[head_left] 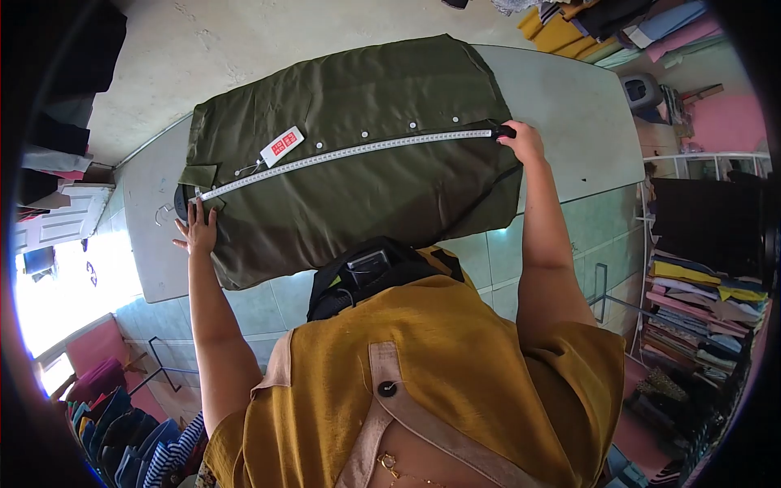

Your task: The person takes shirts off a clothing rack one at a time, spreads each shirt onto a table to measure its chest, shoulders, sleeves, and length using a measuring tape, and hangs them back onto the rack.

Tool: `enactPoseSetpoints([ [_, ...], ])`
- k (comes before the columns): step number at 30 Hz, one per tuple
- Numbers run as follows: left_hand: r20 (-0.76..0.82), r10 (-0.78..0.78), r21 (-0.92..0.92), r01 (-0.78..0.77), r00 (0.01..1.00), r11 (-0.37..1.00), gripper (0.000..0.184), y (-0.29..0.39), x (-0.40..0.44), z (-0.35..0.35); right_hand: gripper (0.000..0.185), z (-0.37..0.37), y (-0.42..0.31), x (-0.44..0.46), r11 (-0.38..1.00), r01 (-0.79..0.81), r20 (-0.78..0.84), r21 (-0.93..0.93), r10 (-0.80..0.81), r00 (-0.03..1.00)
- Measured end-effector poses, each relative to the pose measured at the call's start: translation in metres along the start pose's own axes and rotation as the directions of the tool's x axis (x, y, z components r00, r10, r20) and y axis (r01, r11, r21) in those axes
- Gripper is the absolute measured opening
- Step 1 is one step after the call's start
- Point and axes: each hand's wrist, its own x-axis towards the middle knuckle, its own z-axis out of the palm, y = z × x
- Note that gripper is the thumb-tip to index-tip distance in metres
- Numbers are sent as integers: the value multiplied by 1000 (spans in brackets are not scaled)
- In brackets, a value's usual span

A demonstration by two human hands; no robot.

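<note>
A dark olive-green button-up shirt (366, 183) lies spread on the table, collar to the left, white buttons down its front. Stretched across it from collar to hem is a white tape measure (350, 153). My left hand (197, 233) rests at the collar with fingers spread, fingertips by the tape's left end. At the hem, my right hand (523, 141) is closed round the tape's black end piece (505, 131). A white tag with red print (281, 147) hangs on a string over the shirt. Part of a hanger hook (164, 214) shows beyond the collar.
The shirt lies on a pale grey table (569, 122) with a rounded edge. Folded clothes (695, 309) are stacked on shelves at the right. More garments (138, 443) hang at lower left. A black bag (366, 272) sits at my waist, against the table's near side.
</note>
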Motion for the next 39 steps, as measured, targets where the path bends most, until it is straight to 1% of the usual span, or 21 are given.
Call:
enactPoseSetpoints([
  [2,-3,-7,-5,7,1000,1000,60,0,1,1,33,0,7,5,985,170,68,23,-171,983],
  [3,2,-14,2,14,1000,1000,60,0,2,2,33,-1,11,7,985,169,64,22,-170,983],
  [5,0,-14,6,14,1000,1000,60,2,1,1,41,-4,11,8,963,226,176,149,-251,952],
  [6,-1,-16,14,16,1000,1000,60,2,1,1,41,-5,11,9,963,226,176,149,-251,952],
  [8,4,-16,23,16,1000,1000,60,1,1,1,53,-10,6,9,971,121,263,205,-174,949],
  [9,10,-16,30,16,1000,999,60,1,2,0,53,-10,7,11,971,118,262,207,-172,950],
  [11,13,-17,32,17,1000,999,61,1,1,-1,62,-10,8,18,979,75,394,192,-147,907],
  [12,17,-22,32,21,1000,999,61,2,1,-1,62,-10,10,19,978,73,393,194,-146,908],
  [15,18,-24,46,24,1000,999,59,-1,6,3,66,-15,7,23,986,113,477,120,-157,865],
  [17,16,-24,42,23,1000,999,60,-1,6,2,75,-18,2,25,983,114,578,143,-176,797],
  [18,16,-26,37,25,1000,999,60,-1,6,2,75,-19,0,25,983,113,577,144,-176,798],
  [20,20,-25,39,24,999,999,60,-1,7,2,80,-23,-9,23,1000,-5,563,22,-8,827],
  [24,25,-29,44,28,999,999,60,-3,9,4,85,-23,-2,25,999,-34,575,23,15,818],
  [26,21,-25,36,24,999,999,60,-2,7,4,79,-9,17,28,986,49,374,158,-106,921],
  [27,16,-20,30,20,1000,999,61,-1,6,3,79,-7,22,29,986,51,375,157,-107,921],
  [29,16,-14,21,14,1000,1000,61,-1,3,2,62,-11,23,28,971,31,284,235,-100,954],
  [30,15,-6,12,5,1000,1000,61,-1,3,1,62,-10,25,28,972,31,287,235,-100,953],
  [32,14,-7,12,7,1000,1000,61,-2,4,2,41,-10,29,28,988,86,170,129,-107,980],
  [33,12,-9,12,9,1000,1000,61,-2,5,3,41,-10,31,27,988,86,171,127,-107,979],
  [35,16,-13,10,13,1000,1000,61,0,3,1,29,-14,29,21,996,84,48,26,-85,995],
  [39,11,-11,15,11,1000,1000,62,-1,3,1,26,-11,41,22,998,56,-20,-20,-57,998],
])
